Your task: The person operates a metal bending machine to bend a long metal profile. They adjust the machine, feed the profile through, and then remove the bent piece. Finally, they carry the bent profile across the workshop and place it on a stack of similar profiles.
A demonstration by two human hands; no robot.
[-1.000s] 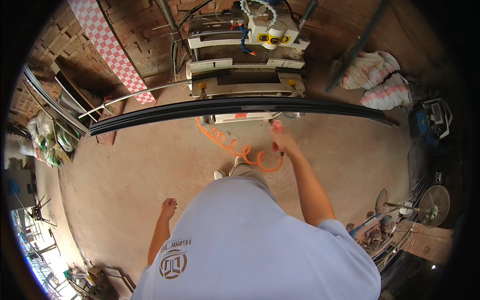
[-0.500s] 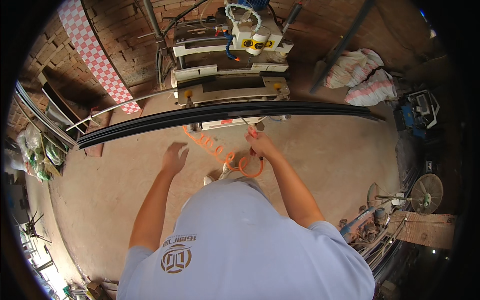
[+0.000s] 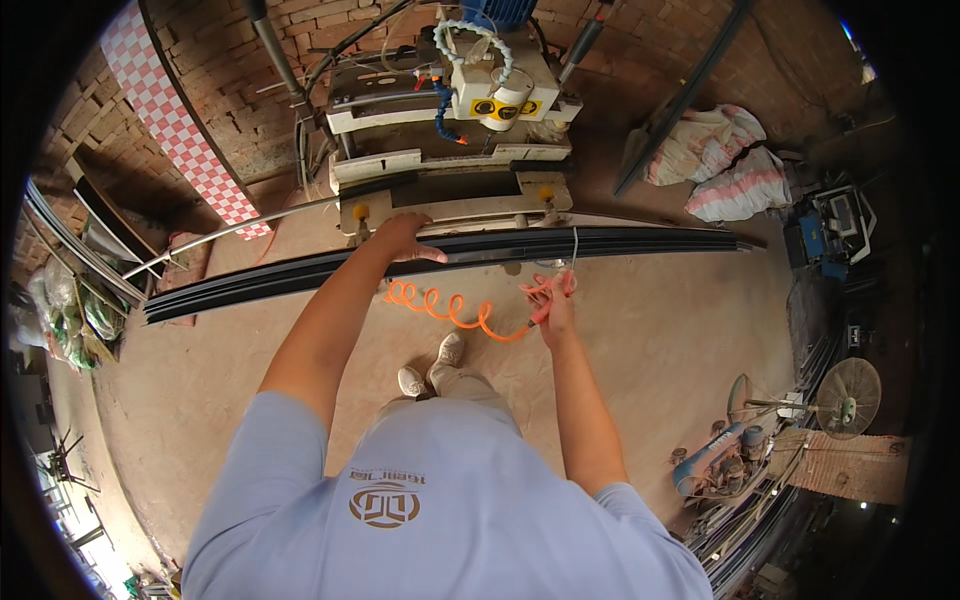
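Note:
Several long black metal profiles [image 3: 300, 267] lie side by side across the front of a pale drilling machine [image 3: 505, 90]. My left hand [image 3: 402, 240] is on them left of the middle, fingers over the far side and thumb on the near side. In my right hand [image 3: 556, 306] is an air blow gun [image 3: 541, 314] with a red handle. Its thin metal nozzle reaches up over the profiles. An orange coiled hose [image 3: 457, 317] runs from the gun leftward to below the profiles. The right fingers are wrapped round the gun and partly hidden.
White sacks [image 3: 742, 182] lie at the far right, beside a blue machine [image 3: 822, 235]. A fan [image 3: 850, 398] and an air compressor [image 3: 715, 458] stand at the right. A checkered panel [image 3: 170, 110] leans on the brick wall. Plastic bags [image 3: 65, 305] lie at the left.
My left hand has moved up and right from above the floor onto the profiles. My right hand has shifted right with the blow gun, whose nozzle now crosses the profiles farther right.

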